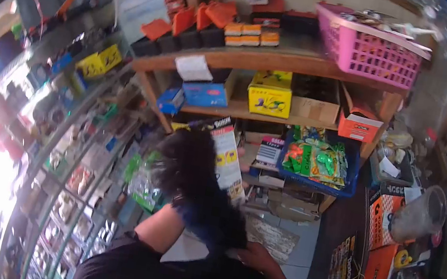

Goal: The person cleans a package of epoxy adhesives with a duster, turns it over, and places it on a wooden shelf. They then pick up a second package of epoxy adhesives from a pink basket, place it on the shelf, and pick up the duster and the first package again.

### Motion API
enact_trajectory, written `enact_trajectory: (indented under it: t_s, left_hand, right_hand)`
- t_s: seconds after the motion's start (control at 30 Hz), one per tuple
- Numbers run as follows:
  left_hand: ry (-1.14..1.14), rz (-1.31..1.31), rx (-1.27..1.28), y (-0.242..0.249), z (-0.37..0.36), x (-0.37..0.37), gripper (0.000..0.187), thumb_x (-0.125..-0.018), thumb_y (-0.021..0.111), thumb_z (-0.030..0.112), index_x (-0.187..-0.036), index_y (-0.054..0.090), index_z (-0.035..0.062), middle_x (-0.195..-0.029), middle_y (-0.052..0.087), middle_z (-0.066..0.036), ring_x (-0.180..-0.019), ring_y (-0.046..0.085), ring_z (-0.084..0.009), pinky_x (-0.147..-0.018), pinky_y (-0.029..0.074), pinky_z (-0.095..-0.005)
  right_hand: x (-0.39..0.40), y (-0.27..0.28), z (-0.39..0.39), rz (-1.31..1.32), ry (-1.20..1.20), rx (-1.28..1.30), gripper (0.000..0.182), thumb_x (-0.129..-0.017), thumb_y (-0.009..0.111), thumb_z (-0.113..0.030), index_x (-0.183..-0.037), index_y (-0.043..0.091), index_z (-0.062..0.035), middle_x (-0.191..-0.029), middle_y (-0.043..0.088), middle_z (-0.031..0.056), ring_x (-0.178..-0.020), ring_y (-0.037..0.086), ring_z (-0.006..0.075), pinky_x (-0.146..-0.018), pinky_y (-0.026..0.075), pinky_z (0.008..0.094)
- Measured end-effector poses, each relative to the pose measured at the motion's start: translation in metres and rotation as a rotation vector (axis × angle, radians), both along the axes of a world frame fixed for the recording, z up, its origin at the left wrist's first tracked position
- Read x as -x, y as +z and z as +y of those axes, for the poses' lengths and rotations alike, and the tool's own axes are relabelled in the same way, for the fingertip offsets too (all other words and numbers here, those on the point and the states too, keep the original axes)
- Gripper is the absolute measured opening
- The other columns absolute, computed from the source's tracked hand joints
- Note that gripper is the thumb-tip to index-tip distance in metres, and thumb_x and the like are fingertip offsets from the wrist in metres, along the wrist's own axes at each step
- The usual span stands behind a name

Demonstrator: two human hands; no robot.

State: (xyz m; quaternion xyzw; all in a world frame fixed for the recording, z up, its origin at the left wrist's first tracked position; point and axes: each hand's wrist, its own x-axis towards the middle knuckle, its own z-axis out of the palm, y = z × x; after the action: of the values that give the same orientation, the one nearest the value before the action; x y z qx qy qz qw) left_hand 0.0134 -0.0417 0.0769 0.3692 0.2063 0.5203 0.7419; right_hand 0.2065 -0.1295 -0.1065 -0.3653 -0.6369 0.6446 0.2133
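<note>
- The blue basket (350,189), open and shallow, is filled with glossy plastic packets (317,160) in green, orange and yellow.
- Above the blue basket, on the wooden shelf (237,57), a pink basket (387,60) with a latticed wall is heaped with mixed pale, thin pieces.
- Up and left of the blue basket, black bins (194,39) with orange lids stand in a row next to small orange boxes (251,35).
- Between those levels sit a yellow box (269,101), a blue box (205,95) and an open orange box (359,128).
- Right of the blue basket, a clear, round plastic tub (422,215) lies tilted; its contents are too blurred to name.
- Below the blue basket are worn brown cardboard boxes (294,206).
- Left of the blue basket, a person's dark-haired head (187,160) is bent in front of a printed white card (228,155).
- Below and left of the blue basket, the right hand (252,256) is at the edge of the dark cloth (215,218); whether its fingers grip cannot be told.
- The left forearm (162,228) angles up toward the head, which hides the left hand and its fingers.
</note>
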Motion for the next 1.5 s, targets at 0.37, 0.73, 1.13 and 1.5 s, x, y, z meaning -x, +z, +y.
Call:
enact_trajectory:
  t_s: [0.37, 0.73, 1.13, 1.5]
  left_hand:
    - [0.250, -0.206, -0.086, 0.012, -0.003, -0.033, 0.069, -0.084, 0.035, 0.056, -0.124, 0.036, -0.0003, -0.108, 0.053, -0.017, -0.094, 0.054, -0.0332, -0.081, 0.045, -0.0443]
    - [-0.216, -0.158, -0.117, 0.006, 0.026, -0.034, 0.073, -0.082, 0.035, 0.060, -0.129, 0.031, 0.0036, -0.117, 0.048, -0.017, -0.103, 0.049, -0.0349, -0.088, 0.041, -0.0469]
    - [-0.150, -0.068, -0.211, 0.007, 0.022, -0.074, 0.079, -0.079, 0.039, 0.062, -0.131, 0.026, 0.0044, -0.127, 0.039, -0.018, -0.112, 0.044, -0.0333, -0.089, 0.040, -0.0481]
    - [-0.078, -0.160, -0.284, -0.016, 0.023, -0.077, 0.083, -0.074, 0.044, 0.065, -0.131, 0.029, 0.0064, -0.121, 0.045, -0.014, -0.103, 0.050, -0.0314, -0.086, 0.042, -0.0469]
  right_hand:
    - [-0.004, 0.012, 0.008, 0.026, -0.272, 0.233, 0.030, -0.083, 0.054, -0.030, -0.064, 0.055, -0.0067, -0.057, 0.052, -0.0002, -0.050, 0.048, 0.0091, -0.049, 0.038, 0.0273]
    - [-0.010, 0.049, 0.012, 0.071, -0.129, 0.064, 0.040, -0.081, 0.054, -0.035, -0.069, 0.056, 0.0023, -0.059, 0.052, 0.0080, -0.055, 0.049, 0.0162, -0.054, 0.039, 0.0345]
    - [-0.024, 0.021, 0.016, 0.129, -0.281, -0.029, 0.041, -0.081, 0.054, -0.035, -0.072, 0.055, 0.0050, -0.061, 0.053, 0.0138, -0.057, 0.052, 0.0216, -0.056, 0.041, 0.0372]
    - [-0.023, -0.022, 0.004, 0.041, -0.401, 0.040, 0.046, -0.080, 0.053, -0.039, -0.064, 0.053, 0.0043, -0.055, 0.049, 0.0172, -0.054, 0.051, 0.0259, -0.053, 0.039, 0.0413]
